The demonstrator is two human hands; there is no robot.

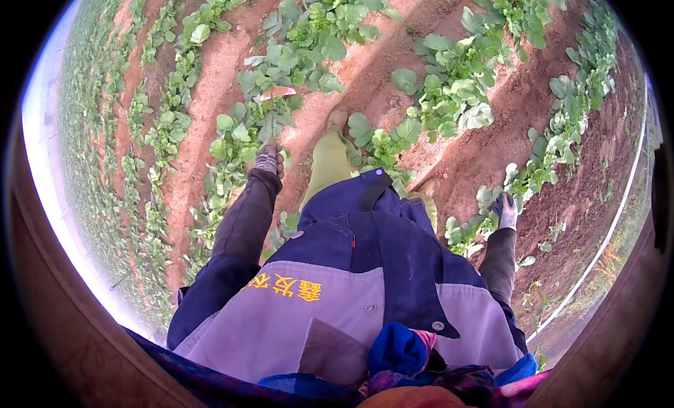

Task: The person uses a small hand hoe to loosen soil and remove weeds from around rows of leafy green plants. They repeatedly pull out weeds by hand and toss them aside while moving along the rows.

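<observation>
My left hand (268, 159), in a striped, soiled glove with bare fingertips, grips a short tool with a thin shaft, seemingly a hand hoe (277, 93). Its pale, wide blade lies over the leaves of a leafy crop row (237, 137), out ahead of the hand. On the other side, my right hand (506, 210), in a blue and grey glove, hangs low beside the leaves of another row (542, 160). Its fingers are small and partly shaded, so whether they hold anything cannot be told.
My soil-covered shoes (338, 117) stand on reddish soil (368, 86) between rows, the second (427, 188) partly hidden by the jacket. Broad-leaved green plants (447, 76) grow close to my legs. A white line or pipe (618, 216) curves along the field's right edge, with grass beyond.
</observation>
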